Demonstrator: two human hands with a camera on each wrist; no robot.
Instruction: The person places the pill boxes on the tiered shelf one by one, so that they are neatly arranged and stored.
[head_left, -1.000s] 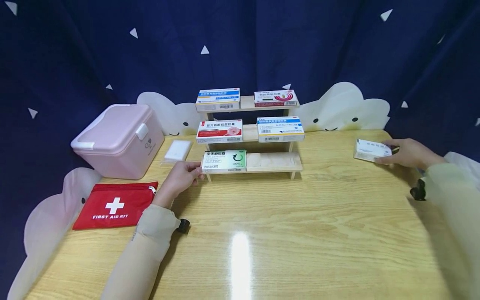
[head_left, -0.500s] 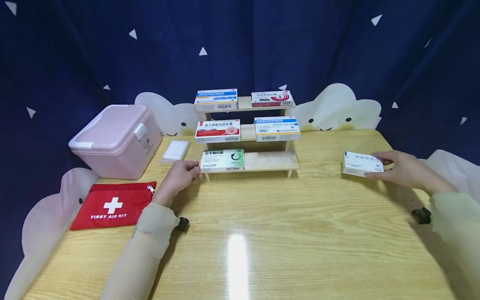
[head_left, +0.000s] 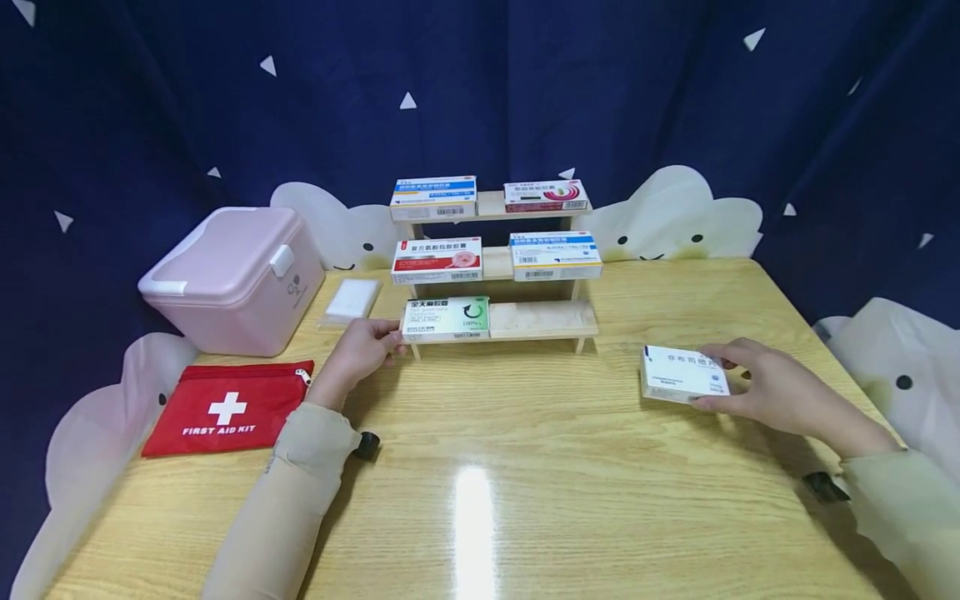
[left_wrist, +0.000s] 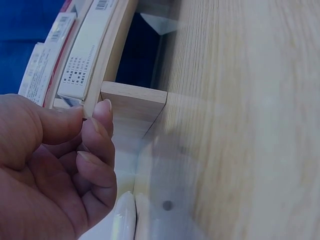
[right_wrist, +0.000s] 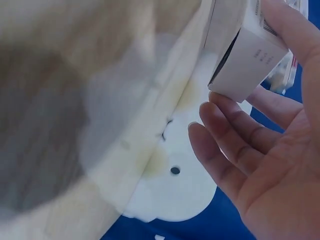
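My right hand [head_left: 776, 387] pinches a white medicine box [head_left: 678, 375] by its right end, above the table on the right. The right wrist view shows the box's white end flap [right_wrist: 250, 62], with several fingers spread below it. At the three-step wooden display rack [head_left: 543, 321], my left hand [head_left: 363, 350] pinches the left end of the lowest step between thumb and fingertips. A green and white medicine box [head_left: 447, 321] lies on that step's left half, right beside the fingertips. The step's right half shows bare wood.
Red-and-white [head_left: 437, 261] and blue-and-white [head_left: 555, 256] medicine boxes sit on the middle step, with two more boxes on top. Left of the rack are a white packet [head_left: 354, 302], a pink lidded case [head_left: 225, 279] and a red first aid pouch [head_left: 228, 410]. A dark blue curtain [head_left: 480, 92] hangs behind.
My right hand has brought the white medicine box leftward and nearer to me from the far right of the table. The left hand stays at the rack's lowest step.
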